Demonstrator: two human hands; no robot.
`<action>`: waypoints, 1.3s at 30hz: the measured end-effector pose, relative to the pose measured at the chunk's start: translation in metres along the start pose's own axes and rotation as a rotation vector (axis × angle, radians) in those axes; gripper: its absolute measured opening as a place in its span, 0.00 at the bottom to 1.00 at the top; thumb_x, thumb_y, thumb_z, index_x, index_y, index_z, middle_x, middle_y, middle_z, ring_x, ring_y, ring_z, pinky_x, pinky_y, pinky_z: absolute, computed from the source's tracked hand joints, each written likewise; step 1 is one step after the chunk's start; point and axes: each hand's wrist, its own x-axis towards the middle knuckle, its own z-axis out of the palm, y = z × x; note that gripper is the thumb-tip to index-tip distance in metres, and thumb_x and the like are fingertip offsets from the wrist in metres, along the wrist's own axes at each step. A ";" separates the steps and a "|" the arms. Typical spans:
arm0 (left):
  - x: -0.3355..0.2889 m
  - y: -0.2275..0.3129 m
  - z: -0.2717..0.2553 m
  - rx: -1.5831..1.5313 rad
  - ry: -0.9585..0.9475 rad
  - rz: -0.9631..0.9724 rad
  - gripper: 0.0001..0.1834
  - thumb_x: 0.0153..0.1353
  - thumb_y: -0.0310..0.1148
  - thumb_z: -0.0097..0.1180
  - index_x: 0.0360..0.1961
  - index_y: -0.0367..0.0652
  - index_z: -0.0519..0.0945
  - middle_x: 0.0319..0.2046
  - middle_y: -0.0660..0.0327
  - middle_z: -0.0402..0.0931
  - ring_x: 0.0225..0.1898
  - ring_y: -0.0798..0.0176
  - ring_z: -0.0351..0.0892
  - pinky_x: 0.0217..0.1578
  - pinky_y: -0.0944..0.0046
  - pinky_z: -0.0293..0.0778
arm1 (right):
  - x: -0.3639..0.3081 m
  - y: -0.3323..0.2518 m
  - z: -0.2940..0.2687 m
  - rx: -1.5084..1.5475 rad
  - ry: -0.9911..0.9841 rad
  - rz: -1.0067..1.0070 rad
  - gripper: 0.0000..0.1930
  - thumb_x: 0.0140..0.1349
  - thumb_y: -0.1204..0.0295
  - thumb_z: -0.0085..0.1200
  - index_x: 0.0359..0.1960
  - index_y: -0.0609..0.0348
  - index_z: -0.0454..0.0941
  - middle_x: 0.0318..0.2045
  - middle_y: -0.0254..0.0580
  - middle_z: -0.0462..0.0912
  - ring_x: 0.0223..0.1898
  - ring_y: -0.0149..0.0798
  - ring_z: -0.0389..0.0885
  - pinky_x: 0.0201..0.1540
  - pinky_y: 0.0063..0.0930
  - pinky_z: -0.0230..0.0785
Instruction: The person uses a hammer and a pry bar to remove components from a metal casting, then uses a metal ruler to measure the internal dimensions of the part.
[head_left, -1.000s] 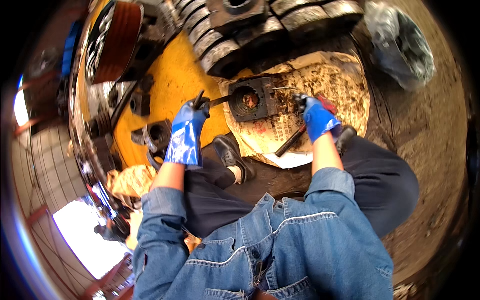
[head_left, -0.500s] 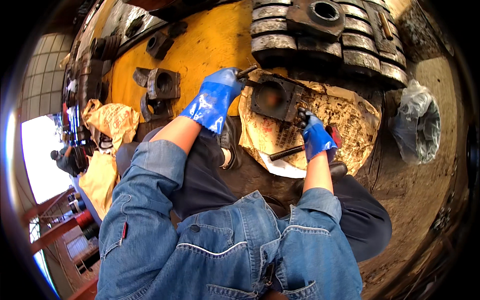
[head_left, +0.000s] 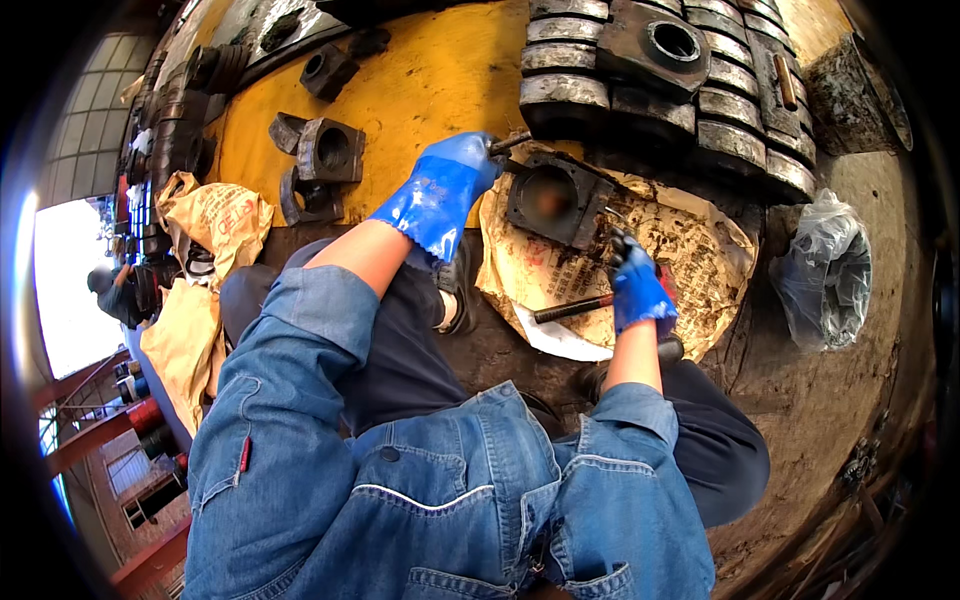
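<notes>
A dark, greasy metal block with a large round hole lies tilted on a dirty paper sack before me. My left hand, in a blue rubber glove, is closed round a dark metal rod at the block's upper left edge. My right hand, in a blue glove with blackened fingers, is curled just off the block's right side. A thin shiny metal piece shows by its fingertips; whether they grip it is unclear. A hammer with a dark handle and red head lies beside the right hand.
Heavy stacked metal blocks stand at the far right. Loose bored blocks sit on the yellow plate. A clear plastic bag lies right, brown paper sacks left. Another person is far left.
My right hand has drawn slightly down and away from the block's edge, and the thin shiny piece now shows. The left hand still holds the rod. My view has shifted slightly.
</notes>
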 end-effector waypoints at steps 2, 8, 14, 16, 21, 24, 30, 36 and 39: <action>0.001 -0.004 -0.002 -0.020 0.004 0.001 0.16 0.59 0.47 0.58 0.46 0.54 0.83 0.36 0.53 0.83 0.39 0.48 0.82 0.40 0.55 0.76 | 0.051 -0.011 -0.051 0.193 -0.247 0.045 0.12 0.70 0.60 0.48 0.46 0.47 0.80 0.17 0.20 0.69 0.13 0.25 0.59 0.12 0.19 0.51; 0.007 0.002 0.005 -0.010 0.037 0.029 0.17 0.59 0.47 0.59 0.45 0.52 0.84 0.35 0.51 0.83 0.37 0.48 0.82 0.39 0.56 0.76 | 0.060 0.020 -0.007 -0.016 -0.252 -0.137 0.11 0.69 0.60 0.50 0.43 0.44 0.84 0.23 0.23 0.80 0.16 0.28 0.66 0.17 0.26 0.58; 0.005 -0.013 0.006 -0.068 -0.022 -0.008 0.17 0.60 0.42 0.59 0.48 0.50 0.84 0.28 0.59 0.83 0.31 0.63 0.81 0.35 0.63 0.73 | 0.062 -0.011 -0.043 0.019 -0.281 -0.056 0.12 0.68 0.66 0.45 0.43 0.48 0.83 0.22 0.27 0.79 0.16 0.29 0.65 0.16 0.24 0.54; 0.005 -0.003 0.006 -0.200 -0.051 0.025 0.16 0.60 0.36 0.59 0.49 0.47 0.84 0.27 0.63 0.82 0.28 0.71 0.79 0.32 0.68 0.72 | 0.078 -0.029 -0.091 0.202 -0.248 -0.122 0.11 0.68 0.67 0.44 0.41 0.53 0.81 0.21 0.27 0.77 0.16 0.29 0.64 0.15 0.20 0.52; 0.029 -0.027 0.022 -0.453 -0.199 -0.001 0.17 0.61 0.31 0.57 0.52 0.47 0.82 0.28 0.59 0.82 0.29 0.66 0.81 0.31 0.65 0.74 | 0.048 -0.060 -0.132 0.122 -0.062 -0.268 0.12 0.69 0.62 0.47 0.42 0.51 0.81 0.24 0.31 0.82 0.19 0.29 0.74 0.19 0.28 0.62; 0.036 -0.045 0.039 -0.626 -0.179 0.003 0.19 0.62 0.30 0.57 0.55 0.46 0.79 0.27 0.59 0.81 0.27 0.67 0.80 0.27 0.66 0.73 | 0.010 -0.065 -0.136 -0.781 0.964 -0.770 0.29 0.56 0.48 0.63 0.50 0.56 0.73 0.43 0.47 0.84 0.39 0.47 0.85 0.43 0.44 0.78; -0.001 -0.007 0.020 -0.542 -0.228 -0.093 0.24 0.67 0.30 0.50 0.64 0.42 0.67 0.25 0.54 0.83 0.15 0.62 0.78 0.14 0.65 0.66 | -0.079 -0.053 -0.056 -0.500 0.016 -0.892 0.36 0.58 0.63 0.61 0.65 0.68 0.62 0.46 0.57 0.82 0.48 0.49 0.82 0.53 0.35 0.75; -0.051 0.030 0.020 0.131 0.142 0.431 0.22 0.64 0.34 0.52 0.60 0.48 0.73 0.38 0.47 0.83 0.37 0.51 0.85 0.38 0.56 0.80 | -0.224 0.041 -0.015 -0.666 -0.508 -1.700 0.22 0.68 0.73 0.44 0.65 0.55 0.68 0.59 0.53 0.75 0.58 0.50 0.76 0.60 0.37 0.68; -0.087 0.065 0.035 0.345 0.172 0.509 0.21 0.61 0.35 0.56 0.57 0.48 0.76 0.36 0.50 0.83 0.37 0.49 0.85 0.37 0.54 0.80 | -0.209 0.063 -0.011 -0.663 -0.393 -1.514 0.17 0.70 0.72 0.42 0.59 0.51 0.73 0.49 0.51 0.81 0.52 0.50 0.78 0.58 0.37 0.68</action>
